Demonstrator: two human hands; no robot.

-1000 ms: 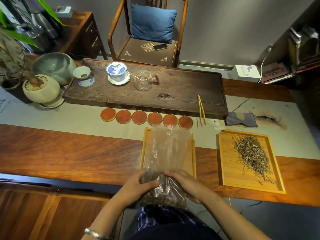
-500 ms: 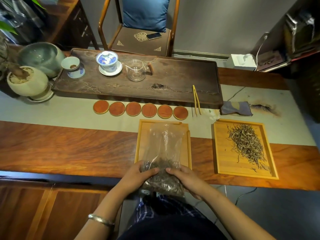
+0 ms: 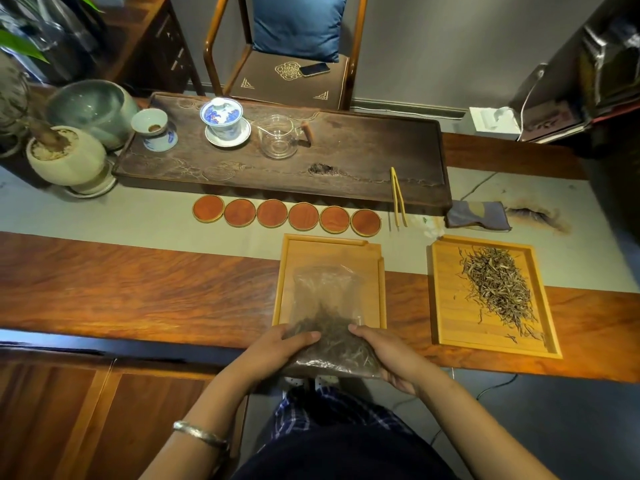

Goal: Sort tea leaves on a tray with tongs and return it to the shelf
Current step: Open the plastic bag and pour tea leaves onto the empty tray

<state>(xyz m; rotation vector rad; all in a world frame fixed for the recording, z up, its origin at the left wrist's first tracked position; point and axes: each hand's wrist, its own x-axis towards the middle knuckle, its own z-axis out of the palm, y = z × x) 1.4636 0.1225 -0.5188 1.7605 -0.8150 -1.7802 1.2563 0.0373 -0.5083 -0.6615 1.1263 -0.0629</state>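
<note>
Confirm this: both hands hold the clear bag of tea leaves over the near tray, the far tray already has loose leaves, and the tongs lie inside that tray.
One error: the tongs are not inside the right tray; the head view shows them leaning on the dark tea board's edge. The rest stands.

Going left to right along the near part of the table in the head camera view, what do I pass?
Left hand → plastic bag of tea leaves over the empty bamboo tray → right hand → bamboo tray with loose tea leaves.
</note>
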